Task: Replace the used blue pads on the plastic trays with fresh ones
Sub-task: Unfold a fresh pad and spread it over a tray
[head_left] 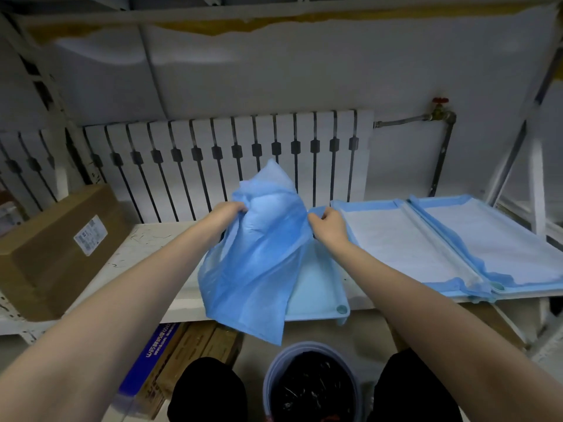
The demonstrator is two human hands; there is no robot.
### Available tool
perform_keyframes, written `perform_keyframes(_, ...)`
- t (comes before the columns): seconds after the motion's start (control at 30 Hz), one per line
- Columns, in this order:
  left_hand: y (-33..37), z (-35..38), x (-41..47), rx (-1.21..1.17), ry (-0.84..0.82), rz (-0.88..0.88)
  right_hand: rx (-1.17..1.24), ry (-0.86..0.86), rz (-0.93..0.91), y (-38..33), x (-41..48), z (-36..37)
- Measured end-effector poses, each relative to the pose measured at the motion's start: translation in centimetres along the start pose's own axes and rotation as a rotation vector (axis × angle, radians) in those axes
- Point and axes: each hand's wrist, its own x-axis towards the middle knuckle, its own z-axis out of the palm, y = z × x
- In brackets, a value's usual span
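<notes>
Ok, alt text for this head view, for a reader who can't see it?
The left hand and right hand grip a crumpled blue pad held up over a light blue tray on a white shelf, a black-lined bin below. Two more trays with flat pads lie to the right, a cardboard box to the left.

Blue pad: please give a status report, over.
Left hand and right hand both grip blue pad. Pad crumpled, held over bare tray. Bin below, path clear.
</notes>
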Motion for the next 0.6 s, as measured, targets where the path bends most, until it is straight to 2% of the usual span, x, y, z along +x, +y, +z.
perform_keyframes(0.1, -0.7, 0.2, 2.2, 0.229, 0.151, 0.084, -0.12, 0.011, 0.017, 0.9, 0.7, -2.1)
perform_keyframes(0.2, -0.4, 1.3, 2.8, 0.616, 0.285, 0.148, -0.326, 0.008, 0.035, 2.1, 1.3, -3.7)
perform_keyframes(0.3, 0.6, 2.7, 2.8, 0.82, 0.321, 0.185, -0.392, -0.038, 0.064, 3.4, 1.4, -4.8)
perform_keyframes(0.47, 1.9, 4.9, 4.1, 0.859, 0.393, 0.199, -0.6, -0.181, 0.129, 4.8, 2.0, -6.2)
perform_keyframes(0.6, 2.2, 6.7, 5.2, 0.708, 0.327, 0.259, -0.633, -0.111, 0.144, 5.7, 2.2, -7.2)
